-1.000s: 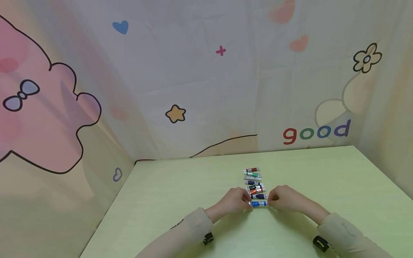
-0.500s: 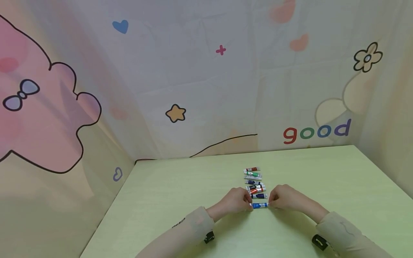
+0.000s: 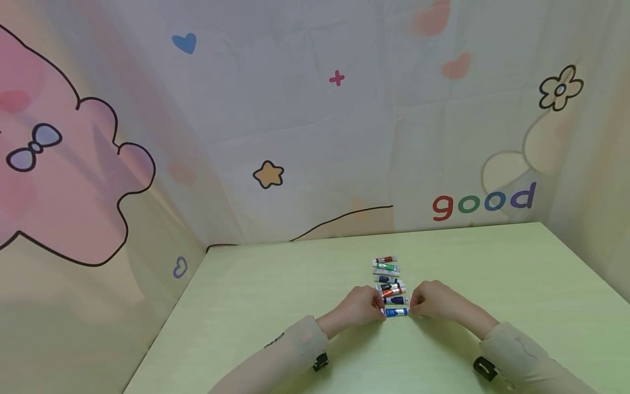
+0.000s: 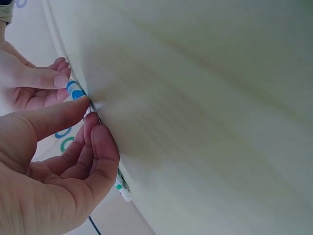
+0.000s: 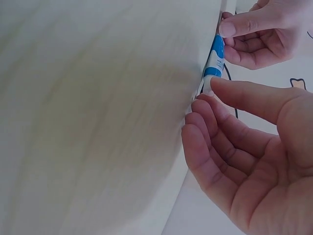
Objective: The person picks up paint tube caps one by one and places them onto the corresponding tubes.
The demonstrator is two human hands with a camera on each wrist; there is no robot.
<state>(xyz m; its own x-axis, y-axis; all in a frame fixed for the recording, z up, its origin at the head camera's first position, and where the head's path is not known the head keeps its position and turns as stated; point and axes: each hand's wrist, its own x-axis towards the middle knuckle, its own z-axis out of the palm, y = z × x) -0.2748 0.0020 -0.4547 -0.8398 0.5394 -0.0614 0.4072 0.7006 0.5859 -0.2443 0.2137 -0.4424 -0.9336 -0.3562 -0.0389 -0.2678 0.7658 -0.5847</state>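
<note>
A small blue and white paint tube [image 3: 396, 312] lies crosswise at the near end of a column of tubes. My left hand [image 3: 358, 306] pinches its left end between thumb and fingers. At the other end, the white cap [image 5: 209, 84] sits between the thumb and fingertips of my right hand [image 3: 439, 301]. Just beyond is a dark purple tube [image 3: 395, 300], and past it an orange-red tube [image 3: 392, 292] close against a black-labelled one [image 3: 389, 286]. In the left wrist view the blue tube [image 4: 75, 90] shows between both hands.
Farther back in the column lie a navy tube [image 3: 388, 279], a pale tube [image 3: 386, 272], a green tube [image 3: 386, 267] and a dark red tube [image 3: 384, 259]. All rest on a light green table [image 3: 275, 284]. A printed curtain [image 3: 305, 120] hangs behind its far edge.
The blue tube shifted slightly toward me and to the right, then a little back toward the column. Both hands keep their hold at its ends; the other tubes stay put.
</note>
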